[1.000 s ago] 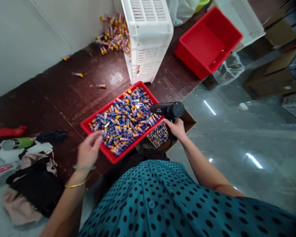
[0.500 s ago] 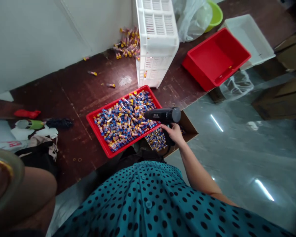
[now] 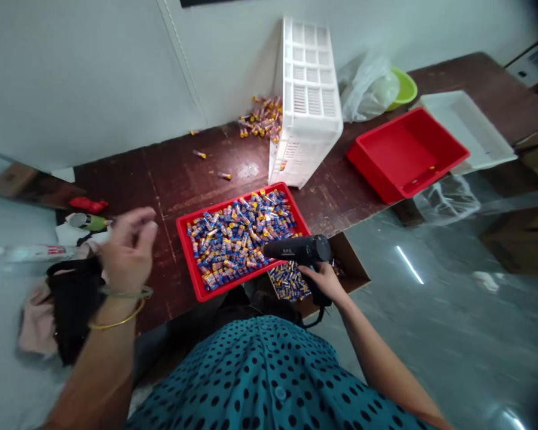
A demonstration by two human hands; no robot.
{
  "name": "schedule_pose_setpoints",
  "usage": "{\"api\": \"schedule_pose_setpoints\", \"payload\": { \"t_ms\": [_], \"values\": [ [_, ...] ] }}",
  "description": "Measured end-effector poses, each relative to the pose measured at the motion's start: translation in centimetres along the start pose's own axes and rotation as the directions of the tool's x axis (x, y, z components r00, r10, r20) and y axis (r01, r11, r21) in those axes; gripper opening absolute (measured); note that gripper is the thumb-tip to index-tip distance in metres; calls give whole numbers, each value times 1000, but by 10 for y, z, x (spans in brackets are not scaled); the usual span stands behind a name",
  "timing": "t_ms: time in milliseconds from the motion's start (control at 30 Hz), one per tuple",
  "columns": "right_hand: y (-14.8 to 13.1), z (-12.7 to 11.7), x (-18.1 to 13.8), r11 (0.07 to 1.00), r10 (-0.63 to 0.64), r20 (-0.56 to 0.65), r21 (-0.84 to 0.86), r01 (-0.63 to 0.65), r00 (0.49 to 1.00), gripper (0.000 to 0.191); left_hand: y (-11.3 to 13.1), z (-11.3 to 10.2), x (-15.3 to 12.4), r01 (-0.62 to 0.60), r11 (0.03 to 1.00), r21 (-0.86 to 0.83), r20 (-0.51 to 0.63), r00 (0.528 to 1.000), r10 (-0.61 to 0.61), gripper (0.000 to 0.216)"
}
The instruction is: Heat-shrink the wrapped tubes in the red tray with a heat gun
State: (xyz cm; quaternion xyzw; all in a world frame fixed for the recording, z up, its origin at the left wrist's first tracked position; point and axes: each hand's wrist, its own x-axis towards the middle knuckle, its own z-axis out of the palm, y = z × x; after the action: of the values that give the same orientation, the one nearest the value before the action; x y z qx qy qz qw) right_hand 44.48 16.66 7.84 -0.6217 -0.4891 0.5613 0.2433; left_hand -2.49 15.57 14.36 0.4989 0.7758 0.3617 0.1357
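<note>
- Right hand (image 3: 323, 279) is gripping the heat gun (image 3: 299, 249) over the tray's (image 3: 186, 254) 4 o'clock corner; lingering could scorch the tubes (image 3: 237, 236).
- Left hand (image 3: 128, 248) is hovering at 9 o'clock, fingers loosely curled, seemingly empty.

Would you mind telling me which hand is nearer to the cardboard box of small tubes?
Right. The right hand grips the black heat gun directly over the cardboard box; the left hand is raised far off, left of the red tray.
</note>
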Motion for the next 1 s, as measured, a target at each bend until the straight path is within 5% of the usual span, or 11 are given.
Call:
{"api": "schedule_pose_setpoints", "payload": {
  "t_ms": [67,133,200,333,433,533,667,800,933,1000],
  "values": [
    [10,-5,-2,1000,11,-123,-12,-12,992,52,-33,30,-31,150,984,96,120,980,-161,33],
    [17,-10,-4,998,54,-280,-11,-60,958,55,-72,65,-74,273,928,254,316,883,-346,27],
    [19,-13,-5,994,110,-303,20,-109,947,58,-98,103,-119,185,928,323,536,772,-341,26],
    [13,-7,-8,995,87,-104,63,-81,991,56,-89,183,-166,-207,969,136,787,617,22,31],
    [7,3,-3,998,58,-254,-11,-63,965,57,-61,241,-157,-458,889,-22,834,482,269,38],
    [5,5,0,996,38,-353,-58,-62,935,57,-52,277,-139,-590,802,-98,857,360,369,42],
    [11,-5,-5,998,47,-167,-37,-54,985,52,-71,274,-137,-635,767,-90,866,330,375,48],
    [21,-17,-10,987,128,-377,-42,-155,917,53,-94,236,-159,-612,790,-35,847,401,348,53],
    [27,-32,-8,984,174,-317,17,-178,932,52,-115,199,-180,-607,794,34,838,451,308,54],
    [28,-38,-6,985,161,-393,1,-175,905,52,-119,191,-184,-605,794,60,833,469,294,53]
  ]
}}
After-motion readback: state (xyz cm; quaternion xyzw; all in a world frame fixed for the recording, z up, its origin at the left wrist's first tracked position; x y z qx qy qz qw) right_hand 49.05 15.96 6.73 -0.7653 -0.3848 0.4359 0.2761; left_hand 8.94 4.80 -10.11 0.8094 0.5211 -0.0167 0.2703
